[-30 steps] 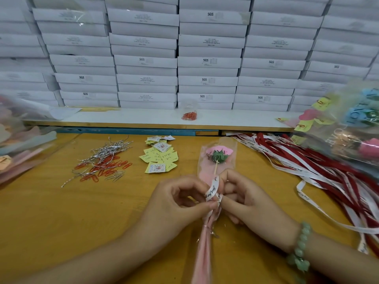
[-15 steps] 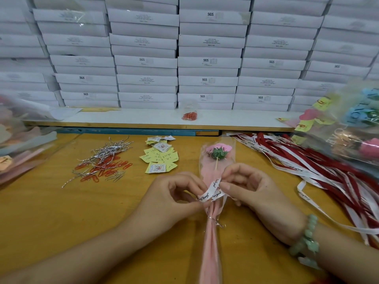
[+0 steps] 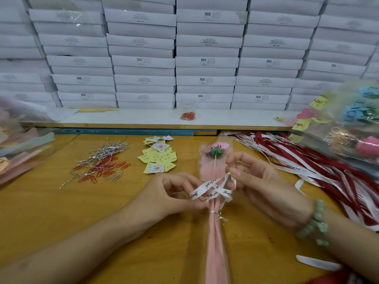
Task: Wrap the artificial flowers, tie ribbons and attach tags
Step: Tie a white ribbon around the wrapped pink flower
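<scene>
hands: left hand (image 3: 174, 194) pinches white ribbon (image 3: 206, 186) tail, right hand (image 3: 264, 181) pinches its loop
risk: I reckon uneven pull collapses loop, knot slides down wrapped flower (image 3: 207, 171)

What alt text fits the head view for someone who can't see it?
A left hand and a right hand pinch a white ribbon looped round a pink-wrapped flower on a wooden table. Yellow tags and paper clips lie behind it, loose ribbons to its right, stacked white boxes beyond.

White boxes (image 3: 205, 62) stacked behind; red paper clips (image 3: 102, 171) on wooden table (image 3: 61, 212).
</scene>
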The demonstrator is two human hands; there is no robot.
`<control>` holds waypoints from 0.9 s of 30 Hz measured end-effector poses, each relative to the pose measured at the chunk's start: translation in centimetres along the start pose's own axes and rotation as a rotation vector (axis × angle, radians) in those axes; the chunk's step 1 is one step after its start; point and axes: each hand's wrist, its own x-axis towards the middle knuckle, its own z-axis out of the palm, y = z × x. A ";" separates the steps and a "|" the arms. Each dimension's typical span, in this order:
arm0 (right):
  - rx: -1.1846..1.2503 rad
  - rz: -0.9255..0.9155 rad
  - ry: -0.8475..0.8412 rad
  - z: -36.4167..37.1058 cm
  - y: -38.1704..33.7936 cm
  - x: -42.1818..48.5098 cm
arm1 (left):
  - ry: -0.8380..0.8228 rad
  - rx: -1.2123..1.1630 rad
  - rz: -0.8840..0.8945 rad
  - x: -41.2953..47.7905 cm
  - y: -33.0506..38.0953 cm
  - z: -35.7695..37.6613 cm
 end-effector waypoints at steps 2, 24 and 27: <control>0.000 -0.017 -0.004 -0.3 -0.2 0.1 | -0.009 0.010 -0.001 0.0 0.0 0.1; -1.750 -0.491 0.077 -2.9 -0.8 -0.1 | -0.175 -0.254 -0.033 0.3 -0.5 -1.3; -1.843 -0.411 0.104 -3.3 -0.9 0.0 | -0.118 -0.236 -0.038 0.2 -0.5 -1.5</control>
